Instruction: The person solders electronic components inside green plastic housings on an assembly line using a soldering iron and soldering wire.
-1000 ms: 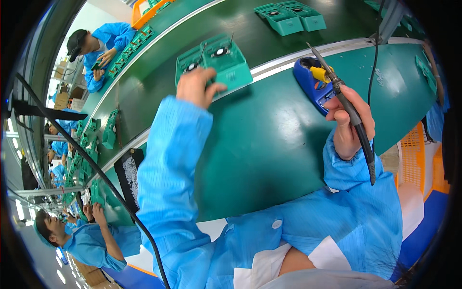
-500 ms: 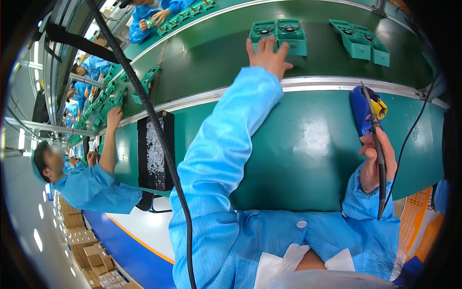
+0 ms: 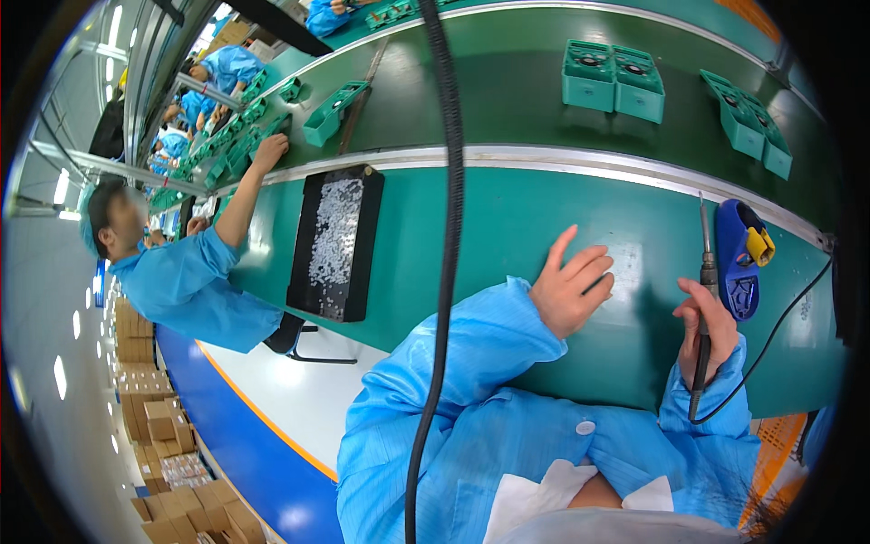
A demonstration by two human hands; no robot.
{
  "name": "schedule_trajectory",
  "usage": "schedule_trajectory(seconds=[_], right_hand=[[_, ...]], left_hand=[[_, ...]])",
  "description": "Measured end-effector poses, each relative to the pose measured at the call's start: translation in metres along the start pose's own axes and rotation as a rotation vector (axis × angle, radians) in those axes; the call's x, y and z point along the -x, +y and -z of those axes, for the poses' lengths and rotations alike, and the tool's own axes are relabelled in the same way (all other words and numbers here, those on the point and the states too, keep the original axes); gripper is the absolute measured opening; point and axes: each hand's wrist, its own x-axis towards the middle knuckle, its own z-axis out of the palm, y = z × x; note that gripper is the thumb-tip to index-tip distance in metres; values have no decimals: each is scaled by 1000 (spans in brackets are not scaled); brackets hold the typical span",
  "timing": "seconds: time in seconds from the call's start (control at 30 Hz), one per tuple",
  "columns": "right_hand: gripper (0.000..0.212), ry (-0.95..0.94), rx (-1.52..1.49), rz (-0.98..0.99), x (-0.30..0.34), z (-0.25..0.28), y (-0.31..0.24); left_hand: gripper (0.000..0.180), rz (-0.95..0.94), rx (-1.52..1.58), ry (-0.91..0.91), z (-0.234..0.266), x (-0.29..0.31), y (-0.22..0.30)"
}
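Note:
My right hand [image 3: 710, 328] is wrapped round the dark handle of a soldering iron [image 3: 707, 263], whose thin metal tip points away from me. Its black cord loops off to the right. Just right of the iron stands a blue soldering iron holder [image 3: 739, 258] with a yellow part. My left hand [image 3: 573, 286] hovers over the green work surface with fingers spread and nothing in it. Beyond it, on the dark green conveyor belt, sits a pair of teal trays [image 3: 613, 83] holding small round dark parts. A second pair of teal trays [image 3: 748, 122] lies farther right.
A black bin [image 3: 333, 245] of small whitish pieces stands on the left of the work surface [image 3: 489, 218]. Behind it, another teal tray [image 3: 333, 112] rests on the belt. A co-worker [image 3: 181, 267] sits at the left, reaching forward. A dark ribbed cable [image 3: 450, 181] hangs across the view.
My left hand has drawn back from the teal trays to above the work surface. The soldering iron remains in my right hand. The view has shifted, so the scene appears farther right.

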Motion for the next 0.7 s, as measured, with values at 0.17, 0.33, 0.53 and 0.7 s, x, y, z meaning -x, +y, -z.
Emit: schedule_trajectory(seconds=[0.17,0.33,0.53,0.7], right_hand=[[36,-93,-45,-19,-1,-10,-11],[38,-106,-2,-80,0,-17,-7],[37,-88,-34,-155,-1,-24,-7],[38,-64,-29,-152,-3,-26,-10]], left_hand=[[22,4,52,46,0,1,-1],[23,-35,156,65,-1,4,-2],[29,-121,262,128,11,0,-1],[31,-79,330,101,15,4,-3]])
